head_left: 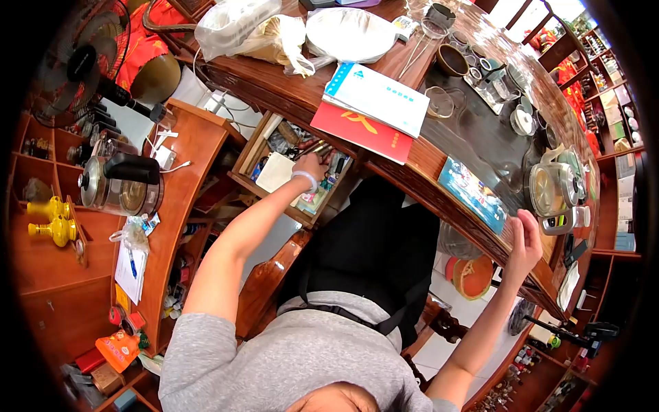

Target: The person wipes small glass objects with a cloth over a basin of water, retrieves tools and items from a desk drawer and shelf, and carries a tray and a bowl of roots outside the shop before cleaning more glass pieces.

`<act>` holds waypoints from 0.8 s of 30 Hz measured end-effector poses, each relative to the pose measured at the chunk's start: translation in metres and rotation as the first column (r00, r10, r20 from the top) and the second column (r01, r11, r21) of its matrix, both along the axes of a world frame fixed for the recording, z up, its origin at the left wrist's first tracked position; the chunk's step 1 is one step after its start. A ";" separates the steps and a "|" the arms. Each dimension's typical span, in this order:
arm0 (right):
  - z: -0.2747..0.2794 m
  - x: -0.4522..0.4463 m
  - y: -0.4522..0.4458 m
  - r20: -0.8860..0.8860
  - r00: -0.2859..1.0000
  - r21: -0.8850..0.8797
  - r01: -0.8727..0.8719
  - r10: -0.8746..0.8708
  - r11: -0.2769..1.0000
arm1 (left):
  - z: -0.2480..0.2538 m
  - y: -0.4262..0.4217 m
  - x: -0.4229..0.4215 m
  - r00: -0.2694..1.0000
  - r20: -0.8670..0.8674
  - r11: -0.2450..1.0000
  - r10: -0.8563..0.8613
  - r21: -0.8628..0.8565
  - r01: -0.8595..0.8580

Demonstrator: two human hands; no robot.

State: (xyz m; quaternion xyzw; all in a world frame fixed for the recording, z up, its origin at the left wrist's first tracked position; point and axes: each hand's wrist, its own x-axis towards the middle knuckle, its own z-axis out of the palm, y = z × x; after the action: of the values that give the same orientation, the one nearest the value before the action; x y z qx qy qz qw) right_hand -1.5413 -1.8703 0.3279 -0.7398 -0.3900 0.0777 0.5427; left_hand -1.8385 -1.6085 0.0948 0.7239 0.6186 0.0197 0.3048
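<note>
Reaches left hand among small items in pulled-out drawer, beside pale flat object; cannot tell whether gripping. Holds right hand well apart, unclenched, near blue leaflet on table.

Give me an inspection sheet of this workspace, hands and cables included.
Surface: wooden table with a dark tray on it.
Job's things: open drawer crowded with small items; blue card at the table's edge.
Clutter: white booklet overlapping a red booklet; clear plastic bag nearby.
Hands: left hand inside the drawer, grip unclear; right hand near the blue card, nothing seen in it.
Cables: white cable on the side cabinet.
Surroundings: black fan, stocked shelves.
</note>
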 end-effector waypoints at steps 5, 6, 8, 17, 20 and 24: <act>-0.007 -0.063 0.009 0.088 0.980 -0.015 -0.175 0.176 0.984 | 0.003 0.008 -0.012 0.944 0.289 0.962 0.157 -0.260 -0.080; -0.012 -0.076 0.015 0.133 0.957 -0.056 -0.252 0.257 0.966 | -0.003 0.009 -0.014 0.886 0.389 0.944 0.251 -0.300 -0.136; -0.026 -0.099 0.028 0.127 0.902 -0.113 -0.399 0.412 0.910 | 0.003 0.004 -0.022 0.800 0.505 0.914 0.324 -0.384 -0.128; -0.157 -0.177 0.076 -0.669 0.559 -0.072 -0.704 0.490 0.706 | 0.056 -0.029 -0.099 0.610 0.602 0.774 0.516 -0.633 -0.030; -0.152 -0.199 0.103 -0.760 0.450 0.017 -0.707 0.468 0.707 | 0.094 -0.056 -0.111 0.557 0.598 0.733 0.577 -0.679 -0.031; -0.143 -0.224 0.125 -0.790 0.408 0.099 -0.652 0.458 0.752 | 0.113 -0.080 -0.114 0.511 0.650 0.711 0.563 -0.696 0.102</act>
State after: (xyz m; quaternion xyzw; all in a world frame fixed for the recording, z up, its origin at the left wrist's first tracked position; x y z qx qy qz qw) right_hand -1.7650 -1.7452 0.1851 -0.5128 -0.3291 0.6076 0.5095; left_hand -1.9522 -1.6888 0.2075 0.3695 0.4595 0.1847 0.7862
